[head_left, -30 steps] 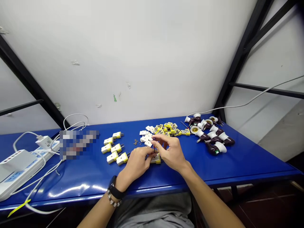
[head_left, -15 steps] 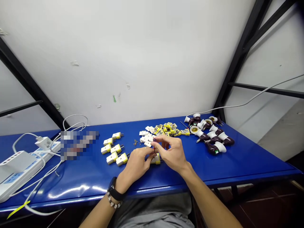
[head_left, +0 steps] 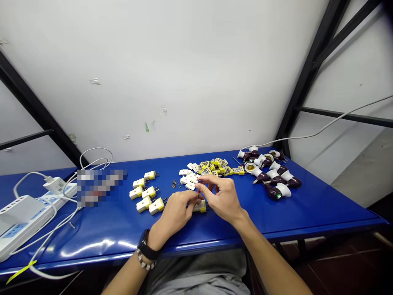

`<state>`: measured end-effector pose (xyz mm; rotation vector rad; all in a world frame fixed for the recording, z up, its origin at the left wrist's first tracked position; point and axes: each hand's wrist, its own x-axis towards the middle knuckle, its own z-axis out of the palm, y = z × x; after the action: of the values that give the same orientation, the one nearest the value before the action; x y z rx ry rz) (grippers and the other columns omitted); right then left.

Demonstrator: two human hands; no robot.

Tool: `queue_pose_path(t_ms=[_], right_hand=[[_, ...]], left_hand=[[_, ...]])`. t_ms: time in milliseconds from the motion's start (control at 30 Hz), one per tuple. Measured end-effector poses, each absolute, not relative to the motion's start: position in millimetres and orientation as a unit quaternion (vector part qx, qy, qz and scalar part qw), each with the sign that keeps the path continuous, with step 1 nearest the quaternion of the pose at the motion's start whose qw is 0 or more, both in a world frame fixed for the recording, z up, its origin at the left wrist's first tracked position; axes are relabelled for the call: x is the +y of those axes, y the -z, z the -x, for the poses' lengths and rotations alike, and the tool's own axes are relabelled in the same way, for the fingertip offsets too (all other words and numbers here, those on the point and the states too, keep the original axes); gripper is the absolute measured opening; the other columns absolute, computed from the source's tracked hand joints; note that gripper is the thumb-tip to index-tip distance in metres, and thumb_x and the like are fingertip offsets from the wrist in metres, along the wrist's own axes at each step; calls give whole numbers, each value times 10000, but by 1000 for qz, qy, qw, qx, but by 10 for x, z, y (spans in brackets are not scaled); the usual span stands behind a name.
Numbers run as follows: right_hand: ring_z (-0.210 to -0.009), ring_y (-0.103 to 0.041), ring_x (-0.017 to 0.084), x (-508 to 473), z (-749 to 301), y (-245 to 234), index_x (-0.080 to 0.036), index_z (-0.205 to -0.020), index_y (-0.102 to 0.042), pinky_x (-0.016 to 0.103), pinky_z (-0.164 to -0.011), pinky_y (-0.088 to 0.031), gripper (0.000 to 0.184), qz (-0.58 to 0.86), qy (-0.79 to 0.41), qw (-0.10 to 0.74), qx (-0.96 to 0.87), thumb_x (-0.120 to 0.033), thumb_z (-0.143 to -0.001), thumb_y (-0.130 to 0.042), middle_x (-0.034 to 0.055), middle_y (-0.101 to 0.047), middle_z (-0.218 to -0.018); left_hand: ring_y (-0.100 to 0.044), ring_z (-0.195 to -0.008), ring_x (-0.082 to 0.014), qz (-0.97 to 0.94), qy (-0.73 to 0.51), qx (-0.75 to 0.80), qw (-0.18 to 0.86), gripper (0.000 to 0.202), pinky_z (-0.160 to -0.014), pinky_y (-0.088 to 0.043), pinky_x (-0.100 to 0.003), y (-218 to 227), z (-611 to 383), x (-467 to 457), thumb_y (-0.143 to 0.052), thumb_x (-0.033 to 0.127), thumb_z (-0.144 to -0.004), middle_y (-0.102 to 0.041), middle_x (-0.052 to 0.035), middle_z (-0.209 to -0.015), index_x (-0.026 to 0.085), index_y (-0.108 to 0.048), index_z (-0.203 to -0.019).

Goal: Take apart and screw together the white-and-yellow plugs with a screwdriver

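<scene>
My left hand is closed, its thumb and forefinger pinched together just above a white and yellow plug that lies partly under it on the table. My right hand is curled from the other side, thumb and forefinger bent toward each other above the left fingertips. Small dark and red spots show at the right fingertips; whatever is pinched between the two hands is too small to make out. Just beyond the fingers lie white plastic covers and small screws. Several similar plugs stand left of my left hand.
Open yellow plug halves are heaped behind my hands. A thin rod-like tool lies beside them. Dark lamp holders with white rims crowd the right. At left are a white power strip and loose cables. Black frame bars flank the blue table.
The whole view has shifted slightly. My hands keep nearly the same pose over the plug, and nothing on the table has visibly moved.
</scene>
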<state>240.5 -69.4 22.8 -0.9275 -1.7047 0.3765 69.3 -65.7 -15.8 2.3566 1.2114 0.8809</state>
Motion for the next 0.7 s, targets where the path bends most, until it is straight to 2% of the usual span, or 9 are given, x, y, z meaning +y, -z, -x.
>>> queue_pose_path(t_ms=[200,367,533,633,700], right_hand=[[-550,-626,130,-674,-2393,-213,-172,-932,-786,242,-549,-505,150,394,-185,559,-706,-277,-849,-720,36,-775,-772],[-547,-629,138,-679,-2417,-228,-184,-915,-796,255,-557,-519,148,397,-193,549,-709,-287,-858,-705,29,-767,-733],[-544,-619,141,-692,-2364,-180,-195,-877,-781,278,-582,-533,127,399,-143,569,-704,-300,-849,-716,41,-774,-772],[-568,-630,145,-688,-2345,-168,-189,-869,-766,271,-573,-524,122,396,-173,578,-693,-301,-842,-728,40,-763,-764],[-606,-647,151,-680,-2382,-198,-186,-898,-752,263,-571,-518,137,391,-208,588,-677,-310,-863,-705,36,-745,-755]], left_hand=[[-652,-710,-148,-831,-310,428,172,244,-656,-384,-238,159,-690,-643,-523,119,-948,-748,-9,-800,196,-709,-812],[-657,-724,-148,-834,-306,425,175,255,-663,-398,-239,160,-688,-652,-505,126,-958,-747,-13,-817,197,-705,-816],[-672,-742,-166,-832,-295,438,168,235,-668,-410,-252,134,-695,-665,-527,129,-950,-761,-16,-844,212,-732,-868],[-690,-802,-185,-830,-288,443,177,224,-712,-447,-262,99,-689,-681,-542,144,-947,-769,-23,-903,225,-749,-916],[-696,-905,-204,-834,-280,440,179,189,-793,-476,-282,73,-670,-701,-576,215,-954,-765,-30,-1010,250,-754,-1005]])
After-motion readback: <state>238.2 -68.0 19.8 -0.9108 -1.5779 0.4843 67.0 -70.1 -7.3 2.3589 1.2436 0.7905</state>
